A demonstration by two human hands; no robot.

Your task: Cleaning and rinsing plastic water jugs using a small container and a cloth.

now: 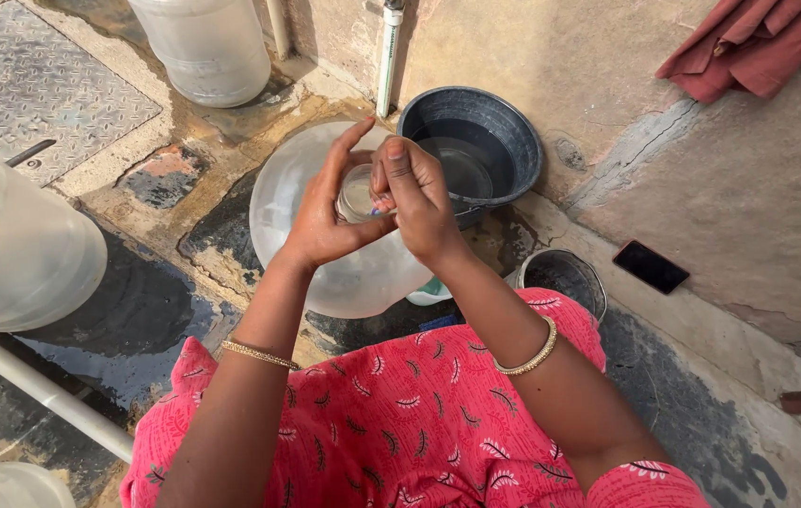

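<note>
large clear plastic water jug [344,254]: round-bodied, translucent, whitish, standing upright on the wet stone floor, seen from above. its narrow neck [359,196] points up at the camera, the opening a pale ring with a small blue bit at the right edge. body bulges out wide around the neck, lower part hidden behind the forearms. sits touching or just beside the dark basin at upper right, can't tell which. cap state unclear, neck mostly covered by fingers
</note>
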